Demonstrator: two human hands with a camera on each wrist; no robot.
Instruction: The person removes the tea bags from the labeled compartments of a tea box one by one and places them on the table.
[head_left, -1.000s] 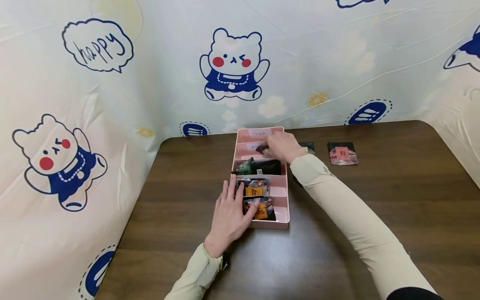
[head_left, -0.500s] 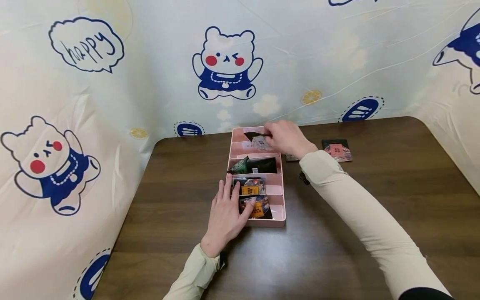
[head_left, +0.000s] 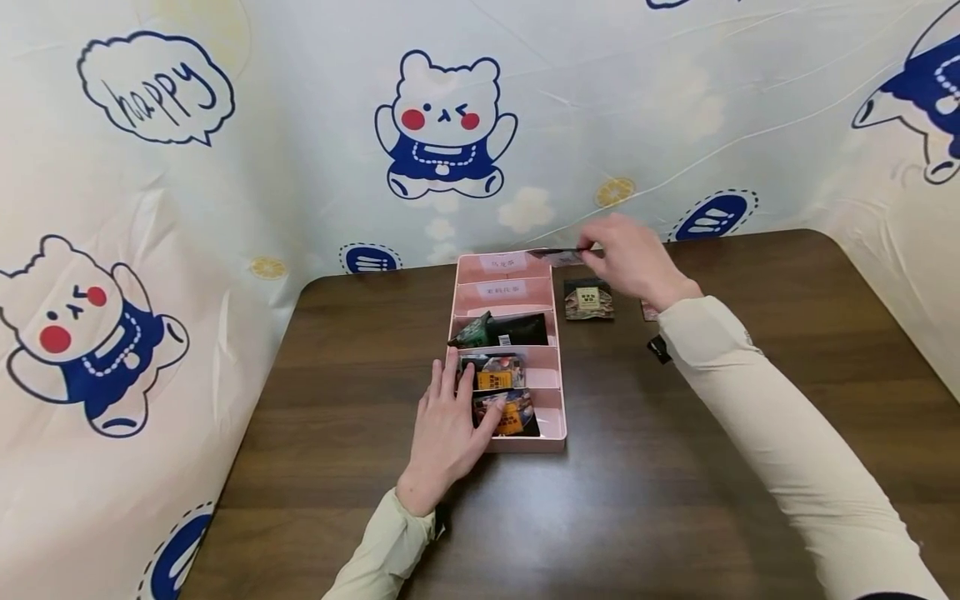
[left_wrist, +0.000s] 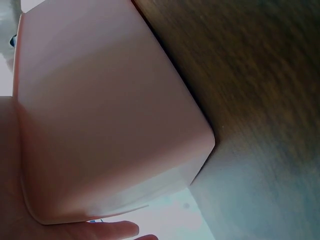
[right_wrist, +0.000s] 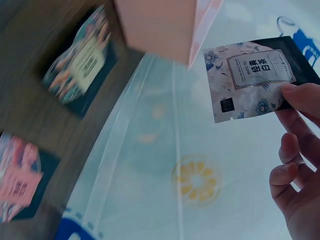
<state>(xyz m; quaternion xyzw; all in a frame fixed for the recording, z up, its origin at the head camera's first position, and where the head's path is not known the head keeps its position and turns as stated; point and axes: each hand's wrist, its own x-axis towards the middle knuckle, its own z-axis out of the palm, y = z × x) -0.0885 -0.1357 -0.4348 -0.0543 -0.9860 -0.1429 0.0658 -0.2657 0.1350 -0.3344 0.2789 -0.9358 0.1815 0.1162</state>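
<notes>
My right hand (head_left: 637, 258) pinches a tea bag packet (right_wrist: 250, 80) between thumb and fingers, at the far right corner of a pink divided box (head_left: 525, 447). The packet has a pale floral face and a dark end. My left hand (head_left: 442, 442) rests on the box's left rim, fingers extended, thumb over an orange-labelled tea packet (head_left: 513, 417) in the nearest compartment. Another orange-labelled packet (head_left: 497, 379) lies in the compartment behind, and dark green packets (head_left: 521, 329) fill the middle one. Both far compartments show paper labels (head_left: 502, 262) and no packets.
On the brown table (head_left: 337, 375), right of the box, lies a tea packet with a yellowish label (head_left: 588, 300). A pink-labelled packet (right_wrist: 20, 182) lies further right, mostly hidden by my right hand in the head view. A patterned cloth (head_left: 300, 167) stands behind.
My right hand has lifted the packet from the second-farthest compartment, across the farthest one, to the box's far right corner. The left hand stays on the rim; the view has shifted slightly.
</notes>
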